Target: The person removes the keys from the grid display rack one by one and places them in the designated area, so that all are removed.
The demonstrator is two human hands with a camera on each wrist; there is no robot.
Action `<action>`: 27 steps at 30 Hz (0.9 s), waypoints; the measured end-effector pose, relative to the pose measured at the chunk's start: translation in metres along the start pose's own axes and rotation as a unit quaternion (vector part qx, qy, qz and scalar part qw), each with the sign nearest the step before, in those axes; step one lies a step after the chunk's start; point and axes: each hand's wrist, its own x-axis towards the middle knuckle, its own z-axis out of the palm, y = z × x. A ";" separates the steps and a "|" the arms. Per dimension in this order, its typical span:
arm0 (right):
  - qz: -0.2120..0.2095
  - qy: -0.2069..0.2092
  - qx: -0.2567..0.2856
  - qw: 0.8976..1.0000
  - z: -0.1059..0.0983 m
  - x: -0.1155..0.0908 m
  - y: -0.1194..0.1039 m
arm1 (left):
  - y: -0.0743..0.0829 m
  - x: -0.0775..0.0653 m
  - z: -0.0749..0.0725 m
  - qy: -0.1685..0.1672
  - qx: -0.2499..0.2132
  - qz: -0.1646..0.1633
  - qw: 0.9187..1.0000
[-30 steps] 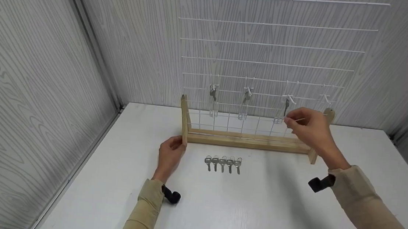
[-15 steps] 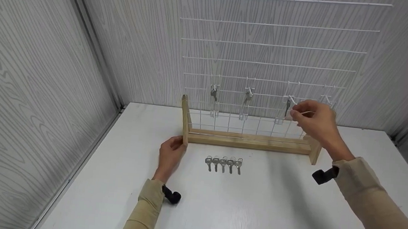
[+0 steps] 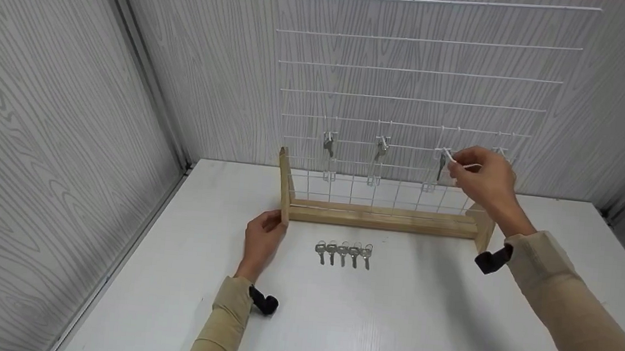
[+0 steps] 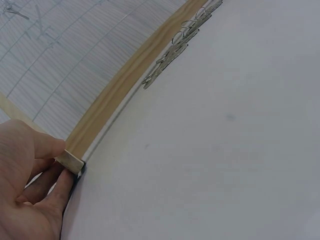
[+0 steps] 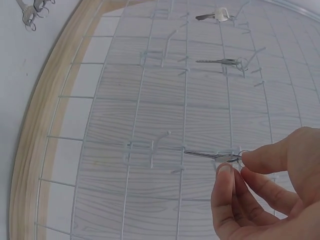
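My left hand (image 3: 262,244) pinches the foot of the wooden end piece (image 3: 284,187) on the rack's left side; the left wrist view shows thumb and fingers on either side of its corner. On the white wire grid (image 3: 409,100), a silver key (image 5: 222,158) hangs from the third hook from the left, blade down. My right hand (image 3: 485,176) is at that hook, its thumb and fingertips pinching the key's ring, which they partly cover. To the left, more keys hang on the first hook, such as this key (image 3: 329,144), and a key (image 3: 382,147) on the second.
Several silver keys (image 3: 343,250) with rings lie in a row on the white table (image 3: 333,324), in front of the rack's wooden rail (image 3: 382,222). A fourth hook is partly behind my right hand. Lower hooks (image 3: 374,181) stick out below. Wood-grain walls (image 3: 225,77) stand behind and beside.
My right hand has risen from beside the hanging key's blade to the hook and shifted slightly right. The key stays hanging there. My left hand keeps its hold on the end piece.
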 end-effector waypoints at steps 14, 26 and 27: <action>-0.003 -0.001 0.041 0.999 0.007 0.012 0.001 | -0.001 -0.001 0.001 0.002 -0.005 -0.013 1.000; 0.004 0.004 0.043 0.999 0.009 0.010 -0.002 | -0.001 0.000 0.001 -0.006 -0.001 -0.009 1.000; 0.004 0.006 0.043 0.999 0.009 0.010 -0.002 | -0.001 -0.001 0.002 -0.007 0.000 -0.006 1.000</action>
